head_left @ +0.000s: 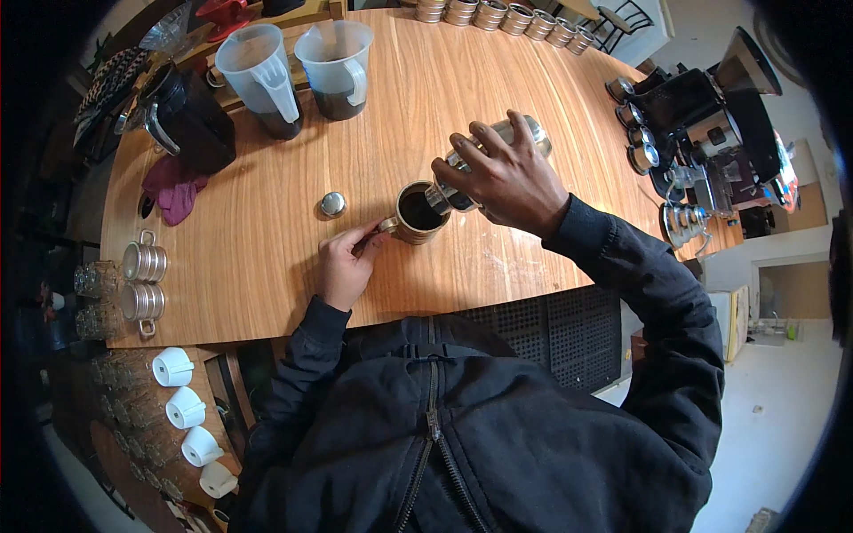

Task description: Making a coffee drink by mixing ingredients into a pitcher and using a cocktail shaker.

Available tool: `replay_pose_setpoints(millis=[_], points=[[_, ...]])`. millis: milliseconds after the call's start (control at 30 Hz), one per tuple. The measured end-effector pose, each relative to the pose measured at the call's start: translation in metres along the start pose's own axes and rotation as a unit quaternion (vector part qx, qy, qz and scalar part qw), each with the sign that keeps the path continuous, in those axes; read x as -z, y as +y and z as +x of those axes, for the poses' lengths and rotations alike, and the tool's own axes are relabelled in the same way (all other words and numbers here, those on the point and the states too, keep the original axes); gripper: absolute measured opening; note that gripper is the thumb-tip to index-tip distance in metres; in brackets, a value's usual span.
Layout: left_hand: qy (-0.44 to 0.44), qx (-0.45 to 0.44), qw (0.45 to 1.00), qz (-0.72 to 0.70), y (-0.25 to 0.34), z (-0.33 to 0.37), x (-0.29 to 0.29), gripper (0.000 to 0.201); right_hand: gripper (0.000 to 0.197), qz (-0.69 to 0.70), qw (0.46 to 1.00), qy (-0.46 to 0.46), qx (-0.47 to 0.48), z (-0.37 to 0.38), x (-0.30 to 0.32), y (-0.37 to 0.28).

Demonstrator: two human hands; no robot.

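Observation:
My right hand [515, 182] grips a metal cocktail shaker [454, 199], tilted so that its narrow end points down and left into a mug. The mug [418, 234] stands upright on the wooden table and holds dark liquid. Its side is ringed and brownish metallic. My left hand [346, 268] has its thumb and finger closed on the mug's handle at the left. A small round silver shaker cap [333, 204] lies on the table just beyond my left hand. Whether liquid is flowing from the shaker is hard to make out.
Two translucent jugs [332, 80] with dark contents stand far left, beside a black container [191, 124] and a purple cloth [176, 188]. Two metallic mugs [144, 263] sit at the left edge. Coffee equipment [702, 115] stands right; several mugs [490, 15] line the far edge.

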State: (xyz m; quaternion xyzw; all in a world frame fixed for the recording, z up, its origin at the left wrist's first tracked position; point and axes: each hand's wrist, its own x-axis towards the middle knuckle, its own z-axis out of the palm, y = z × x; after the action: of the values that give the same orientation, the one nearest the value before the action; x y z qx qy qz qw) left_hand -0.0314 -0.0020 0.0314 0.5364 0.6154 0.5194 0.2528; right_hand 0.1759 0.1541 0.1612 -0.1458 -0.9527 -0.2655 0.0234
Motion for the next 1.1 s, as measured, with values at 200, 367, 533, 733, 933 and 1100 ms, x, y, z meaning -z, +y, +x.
replay_pose_setpoints(millis=[200, 367, 533, 733, 933, 1100], points=[[0.006, -0.014, 1.000, 0.008, -0.002, 0.001, 0.005, 0.023, 0.049, 0.005, 0.998, 0.057, -0.004, 0.004, 0.000, 0.000], [0.057, -0.093, 0.988, 0.113, 0.009, 0.012, 0.027, 0.026, 0.047, -0.020, 0.998, 0.066, 0.000, 0.005, -0.001, 0.003], [0.068, -0.102, 0.964, 0.238, -0.016, 0.026, 0.043, 0.035, 0.049, -0.028, 0.996, 0.077, 0.017, 0.007, 0.001, 0.003], [0.022, -0.066, 0.965, 0.254, -0.024, 0.037, 0.037, 0.053, 0.048, -0.049, 0.993, 0.108, 0.025, 0.006, 0.001, 0.010], [0.012, -0.049, 0.964, 0.262, -0.031, 0.040, 0.045, 0.053, 0.046, -0.056, 0.993, 0.102, 0.024, 0.012, 0.002, 0.012], [0.022, -0.059, 0.969, 0.239, -0.035, 0.040, 0.044, 0.042, 0.046, -0.055, 0.994, 0.095, 0.021, 0.010, 0.001, 0.011]])
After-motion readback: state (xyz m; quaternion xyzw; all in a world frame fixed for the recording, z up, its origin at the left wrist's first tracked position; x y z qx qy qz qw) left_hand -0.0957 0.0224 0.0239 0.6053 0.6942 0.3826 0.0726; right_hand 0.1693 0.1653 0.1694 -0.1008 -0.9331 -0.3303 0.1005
